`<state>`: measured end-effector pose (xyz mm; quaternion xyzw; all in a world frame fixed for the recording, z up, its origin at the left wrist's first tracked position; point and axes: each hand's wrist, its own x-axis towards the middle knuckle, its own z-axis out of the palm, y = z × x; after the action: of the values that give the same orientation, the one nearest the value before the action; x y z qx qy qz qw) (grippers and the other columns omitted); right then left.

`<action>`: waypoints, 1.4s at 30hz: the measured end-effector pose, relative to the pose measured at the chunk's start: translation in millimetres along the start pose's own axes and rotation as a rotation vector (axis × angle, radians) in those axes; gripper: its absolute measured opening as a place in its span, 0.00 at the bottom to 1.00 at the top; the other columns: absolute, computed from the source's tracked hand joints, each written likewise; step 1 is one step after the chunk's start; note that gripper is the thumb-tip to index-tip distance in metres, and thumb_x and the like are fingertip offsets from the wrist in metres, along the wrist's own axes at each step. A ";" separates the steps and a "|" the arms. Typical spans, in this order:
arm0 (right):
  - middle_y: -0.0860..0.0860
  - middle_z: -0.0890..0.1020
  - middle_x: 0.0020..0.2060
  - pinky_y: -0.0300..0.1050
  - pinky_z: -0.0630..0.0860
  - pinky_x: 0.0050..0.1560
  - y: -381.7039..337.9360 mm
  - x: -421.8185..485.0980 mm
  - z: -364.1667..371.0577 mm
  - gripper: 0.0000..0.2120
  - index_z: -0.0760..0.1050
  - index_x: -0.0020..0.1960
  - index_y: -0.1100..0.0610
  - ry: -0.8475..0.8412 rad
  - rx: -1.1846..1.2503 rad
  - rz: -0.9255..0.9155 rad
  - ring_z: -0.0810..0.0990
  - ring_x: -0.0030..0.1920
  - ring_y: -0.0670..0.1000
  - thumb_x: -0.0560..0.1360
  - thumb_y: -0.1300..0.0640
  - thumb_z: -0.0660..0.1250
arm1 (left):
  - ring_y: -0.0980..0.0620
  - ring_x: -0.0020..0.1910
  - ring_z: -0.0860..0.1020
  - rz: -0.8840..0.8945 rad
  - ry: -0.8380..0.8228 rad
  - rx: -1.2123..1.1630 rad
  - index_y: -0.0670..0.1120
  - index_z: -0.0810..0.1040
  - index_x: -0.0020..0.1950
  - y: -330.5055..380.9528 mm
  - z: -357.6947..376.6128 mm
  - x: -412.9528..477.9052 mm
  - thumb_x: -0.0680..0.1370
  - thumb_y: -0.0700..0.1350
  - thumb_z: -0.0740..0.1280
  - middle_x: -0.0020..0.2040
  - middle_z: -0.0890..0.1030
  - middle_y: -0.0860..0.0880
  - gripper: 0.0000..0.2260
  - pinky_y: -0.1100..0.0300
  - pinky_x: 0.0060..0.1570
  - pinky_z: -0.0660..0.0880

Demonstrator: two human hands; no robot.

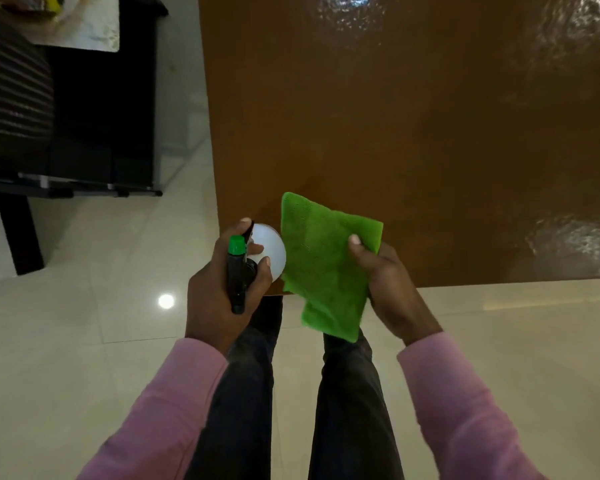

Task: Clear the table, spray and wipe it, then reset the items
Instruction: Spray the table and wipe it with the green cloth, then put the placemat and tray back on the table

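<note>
A dark striped seat (14, 98) stands on the pale shiny floor (84, 258). A white cloth (87, 29) lies on black furniture (101, 109) beside it.

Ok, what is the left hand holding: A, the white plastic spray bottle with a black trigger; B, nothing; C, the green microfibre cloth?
A: the left hand grips the white plastic spray bottle by its black trigger head, while the right hand holds the green microfibre cloth.
</note>
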<state>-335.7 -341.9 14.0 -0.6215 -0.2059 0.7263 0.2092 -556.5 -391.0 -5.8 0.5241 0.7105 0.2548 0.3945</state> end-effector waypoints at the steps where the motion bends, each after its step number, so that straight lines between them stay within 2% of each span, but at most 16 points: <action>1: 0.45 0.85 0.51 0.42 0.81 0.43 -4.0 5.8 -4.0 0.10 0.82 0.50 0.44 -0.010 0.004 0.002 0.84 0.50 0.48 0.78 0.47 0.61 | 0.76 0.50 0.76 -0.016 -0.011 0.010 0.71 0.60 0.70 -1.6 -1.0 0.1 0.75 0.59 0.66 0.50 0.77 0.74 0.26 0.79 0.50 0.70; 2: 0.45 0.85 0.51 0.46 0.81 0.45 -5.1 14.2 -8.0 0.10 0.81 0.51 0.43 0.002 -0.016 0.013 0.84 0.51 0.49 0.78 0.47 0.61 | 0.77 0.50 0.75 -0.032 -0.026 0.022 0.72 0.58 0.70 -3.1 -1.4 0.3 0.74 0.59 0.66 0.50 0.76 0.76 0.27 0.81 0.51 0.69; 4: 0.48 0.83 0.54 0.57 0.79 0.54 -1.4 33.8 -16.2 0.10 0.78 0.57 0.46 0.086 -0.085 0.062 0.82 0.54 0.53 0.79 0.48 0.62 | 0.76 0.51 0.74 -0.045 -0.047 0.041 0.71 0.57 0.71 -5.9 -1.3 1.1 0.73 0.60 0.66 0.50 0.76 0.76 0.29 0.82 0.53 0.66; 6: 0.49 0.81 0.57 0.62 0.75 0.60 3.9 51.8 -22.9 0.13 0.74 0.62 0.50 0.186 -0.148 0.079 0.80 0.57 0.54 0.78 0.51 0.65 | 0.71 0.53 0.74 -0.046 -0.047 0.046 0.69 0.57 0.72 -8.3 -0.6 2.4 0.73 0.59 0.66 0.51 0.77 0.72 0.30 0.83 0.54 0.65; 9: 0.49 0.81 0.57 0.61 0.75 0.61 9.2 65.2 -26.4 0.17 0.73 0.62 0.52 0.243 -0.290 0.010 0.80 0.57 0.53 0.74 0.56 0.71 | 0.72 0.54 0.73 -0.048 -0.045 0.046 0.69 0.57 0.73 -10.0 1.8 3.8 0.74 0.58 0.66 0.53 0.78 0.67 0.30 0.83 0.55 0.64; 12: 0.50 0.81 0.58 0.58 0.75 0.61 12.1 67.0 -26.6 0.19 0.73 0.64 0.54 0.261 -0.447 -0.060 0.79 0.58 0.53 0.74 0.59 0.70 | 0.77 0.53 0.72 -0.063 -0.028 0.049 0.71 0.56 0.72 -9.9 3.0 3.0 0.74 0.58 0.66 0.52 0.77 0.72 0.30 0.83 0.54 0.64; 17: 0.53 0.80 0.57 0.52 0.74 0.60 9.0 72.1 -25.3 0.18 0.73 0.63 0.57 0.289 -0.768 -0.157 0.78 0.58 0.56 0.74 0.60 0.68 | 0.68 0.54 0.75 -0.089 -0.044 0.033 0.73 0.55 0.71 -7.8 2.1 3.1 0.73 0.59 0.65 0.51 0.76 0.75 0.30 0.80 0.55 0.66; 19: 0.54 0.80 0.56 0.51 0.75 0.58 7.1 71.9 -25.1 0.18 0.72 0.63 0.57 0.348 -0.823 -0.162 0.78 0.57 0.57 0.74 0.59 0.69 | 0.66 0.51 0.76 -0.088 -0.047 0.063 0.69 0.56 0.72 -8.2 2.6 3.8 0.73 0.58 0.67 0.52 0.77 0.70 0.31 0.77 0.54 0.67; 21: 0.56 0.80 0.56 0.51 0.75 0.55 7.2 67.3 -25.1 0.20 0.69 0.62 0.58 0.428 -0.856 -0.144 0.79 0.56 0.60 0.73 0.59 0.70 | 0.65 0.48 0.76 -0.082 -0.045 0.093 0.65 0.57 0.73 -8.6 2.2 3.6 0.74 0.53 0.70 0.53 0.77 0.66 0.32 0.80 0.52 0.66; 24: 0.59 0.80 0.55 0.53 0.75 0.51 12.0 57.8 -22.5 0.23 0.65 0.63 0.57 0.495 -0.894 -0.073 0.79 0.55 0.63 0.72 0.58 0.70 | 0.66 0.47 0.73 -0.099 -0.051 0.082 0.63 0.60 0.73 -8.5 1.1 3.3 0.74 0.50 0.72 0.51 0.76 0.66 0.32 0.84 0.46 0.64; 25: 0.59 0.79 0.56 0.54 0.75 0.51 11.8 53.9 -21.6 0.26 0.62 0.66 0.56 0.513 -0.920 -0.051 0.79 0.55 0.63 0.72 0.57 0.70 | 0.65 0.49 0.74 -0.108 -0.064 0.071 0.63 0.60 0.73 -6.3 0.1 3.5 0.74 0.49 0.72 0.52 0.76 0.65 0.32 0.81 0.49 0.65; 28: 0.57 0.74 0.65 0.57 0.74 0.56 2.1 41.3 -22.5 0.37 0.53 0.75 0.53 0.564 -1.009 -0.024 0.75 0.62 0.63 0.73 0.53 0.70 | 0.55 0.56 0.75 -0.153 -0.119 0.047 0.67 0.58 0.73 1.8 -6.0 2.8 0.73 0.47 0.74 0.57 0.76 0.59 0.36 0.63 0.57 0.70; 31: 0.59 0.67 0.69 0.59 0.71 0.62 -15.4 23.3 -29.0 0.38 0.51 0.77 0.54 0.570 -1.059 -0.036 0.69 0.67 0.63 0.74 0.50 0.67 | 0.44 0.66 0.73 -0.263 -0.158 0.126 0.63 0.52 0.77 8.0 -11.4 -1.2 0.71 0.38 0.75 0.70 0.72 0.50 0.45 0.49 0.65 0.70; 33: 0.59 0.66 0.70 0.58 0.69 0.63 -28.2 6.2 -32.6 0.37 0.51 0.77 0.55 0.541 -1.101 -0.054 0.67 0.68 0.62 0.75 0.49 0.65 | 0.38 0.70 0.70 -0.401 -0.148 0.177 0.58 0.49 0.79 18.3 -15.2 -7.7 0.72 0.35 0.72 0.75 0.66 0.45 0.45 0.43 0.67 0.68; 36: 0.59 0.65 0.71 0.58 0.68 0.65 -42.2 -22.4 -33.5 0.35 0.51 0.77 0.56 0.512 -1.188 -0.105 0.66 0.68 0.62 0.76 0.48 0.63 | 0.36 0.70 0.69 -0.518 -0.100 0.214 0.52 0.48 0.80 39.7 -18.9 -26.6 0.75 0.37 0.69 0.75 0.64 0.42 0.41 0.42 0.66 0.68; 42: 0.57 0.60 0.75 0.57 0.62 0.71 -55.0 -87.3 -25.5 0.33 0.53 0.76 0.55 0.454 -1.252 -0.239 0.58 0.74 0.60 0.76 0.49 0.63 | 0.39 0.72 0.66 -0.435 -0.028 0.279 0.44 0.51 0.79 93.9 -26.2 -72.9 0.75 0.39 0.69 0.76 0.62 0.41 0.38 0.47 0.69 0.67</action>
<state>-295.7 -344.3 112.3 -0.7355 -0.6062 0.2934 -0.0733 -517.0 -428.4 103.1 0.4116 0.8293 0.0562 0.3737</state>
